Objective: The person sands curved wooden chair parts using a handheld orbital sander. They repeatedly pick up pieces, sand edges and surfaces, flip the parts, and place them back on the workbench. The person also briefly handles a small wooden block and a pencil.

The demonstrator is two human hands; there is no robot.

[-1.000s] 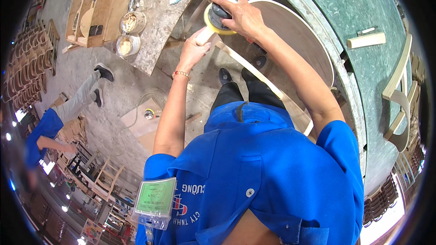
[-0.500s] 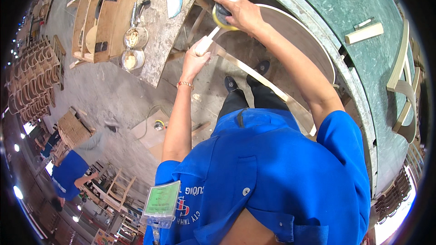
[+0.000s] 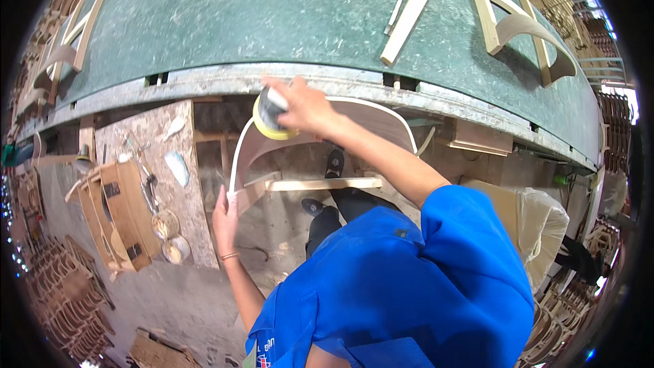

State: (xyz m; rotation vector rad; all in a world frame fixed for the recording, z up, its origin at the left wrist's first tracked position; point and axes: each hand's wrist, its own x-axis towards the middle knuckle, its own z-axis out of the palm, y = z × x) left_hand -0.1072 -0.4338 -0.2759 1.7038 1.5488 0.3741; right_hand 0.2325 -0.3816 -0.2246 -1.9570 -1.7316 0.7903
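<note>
A curved wooden piece (image 3: 257, 151) with a pale edge bends in a wide arch in front of me, against the bench side. A straight pale bar (image 3: 323, 185) runs across between its ends. My right hand (image 3: 305, 110) is closed over a round sanding pad (image 3: 278, 132) with a yellow rim and a grey-black top. The pad rests at the arch's upper left edge and is slightly blurred. At the left end of the arch my left hand (image 3: 225, 221) is wrapped round the wood, its palm side hidden.
Beyond lies a long green-topped bench (image 3: 245, 17) with a tapered wood strip (image 3: 406, 24), a pen (image 3: 395, 11) and chair frames (image 3: 507, 24). To the left, a worn board (image 3: 197, 211) carries a wooden toolbox (image 3: 112, 215) and tubs (image 3: 165, 223). A wrapped block (image 3: 535, 225) stands right.
My view has swung round, so the green bench now spans the top. The sanding pad stays in my right hand, at the arch's edge. My left hand still holds the arch's end.
</note>
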